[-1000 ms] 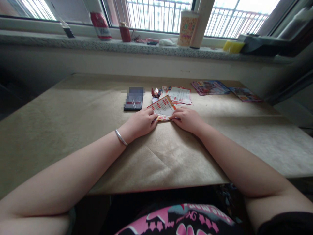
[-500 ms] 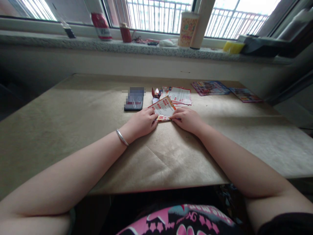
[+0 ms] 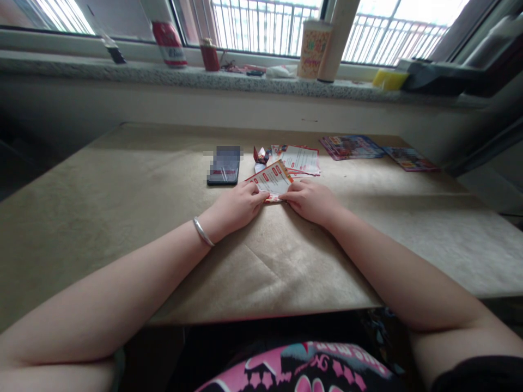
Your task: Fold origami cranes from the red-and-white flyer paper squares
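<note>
A printed paper sheet (image 3: pixel 270 178), white with red labels and an orange edge, lies on the table with its near edge folded over. My left hand (image 3: pixel 241 204) grips the left end of that folded edge, fingers bent and thumb pressed on it. At the right end, my right hand (image 3: pixel 308 200) pinches the same edge between thumb and fingers. Just beyond the sheet are more printed papers (image 3: pixel 304 159) in a loose pile and a small folded paper piece (image 3: pixel 260 155) with dark and red print.
A dark phone (image 3: pixel 226 166) lies left of the papers. Colourful leaflets (image 3: pixel 351 147) rest at the back right, with another leaflet (image 3: pixel 411 158) beside them. On the windowsill stand a red can (image 3: pixel 169 44), a red bottle (image 3: pixel 210 55), a paper cup (image 3: pixel 314 49) and a yellow block (image 3: pixel 389 79).
My thumbs and fingertips have come closer together along the folded edge, and less of its coloured print shows between them. The other things have stayed in place.
</note>
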Demonstrator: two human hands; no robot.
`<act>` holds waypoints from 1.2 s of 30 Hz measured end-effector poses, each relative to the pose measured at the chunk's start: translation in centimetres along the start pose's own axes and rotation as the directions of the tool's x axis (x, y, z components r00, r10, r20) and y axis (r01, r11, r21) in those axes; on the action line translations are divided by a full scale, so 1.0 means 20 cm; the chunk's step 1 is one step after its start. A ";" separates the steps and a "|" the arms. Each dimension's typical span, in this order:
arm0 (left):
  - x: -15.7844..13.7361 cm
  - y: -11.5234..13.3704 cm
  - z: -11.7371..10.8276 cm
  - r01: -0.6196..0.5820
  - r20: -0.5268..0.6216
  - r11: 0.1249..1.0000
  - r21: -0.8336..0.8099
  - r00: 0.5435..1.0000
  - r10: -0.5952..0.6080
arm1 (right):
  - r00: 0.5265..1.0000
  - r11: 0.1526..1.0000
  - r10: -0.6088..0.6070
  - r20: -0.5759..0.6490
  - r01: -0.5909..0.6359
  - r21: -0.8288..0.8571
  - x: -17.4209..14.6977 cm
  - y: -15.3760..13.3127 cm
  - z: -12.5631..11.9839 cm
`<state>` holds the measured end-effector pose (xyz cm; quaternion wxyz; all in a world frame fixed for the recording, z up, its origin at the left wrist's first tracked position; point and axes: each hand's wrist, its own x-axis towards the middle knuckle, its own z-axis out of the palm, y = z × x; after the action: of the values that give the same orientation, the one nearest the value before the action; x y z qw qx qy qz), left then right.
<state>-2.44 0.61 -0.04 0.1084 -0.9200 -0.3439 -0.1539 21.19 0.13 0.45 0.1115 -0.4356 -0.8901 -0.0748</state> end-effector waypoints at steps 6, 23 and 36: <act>0.00 0.01 -0.01 0.023 0.014 1.000 0.001 1.000 -0.023 | 1.000 1.000 0.006 0.007 -0.006 0.002 0.00 0.00 0.00; 0.00 0.02 -0.02 0.044 0.021 0.999 -0.001 0.999 -0.044 | 1.000 1.000 0.024 0.020 -0.024 -0.003 0.00 -0.01 -0.01; 0.02 -0.01 0.02 -0.002 0.040 0.998 0.063 0.999 0.000 | 0.997 0.997 0.076 0.017 -0.076 -0.019 0.01 -0.01 -0.01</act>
<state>-2.19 1.04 -0.22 0.1304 -0.9192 -0.3501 -0.1244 20.95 0.18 0.64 0.1023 -0.4710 -0.8730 -0.0748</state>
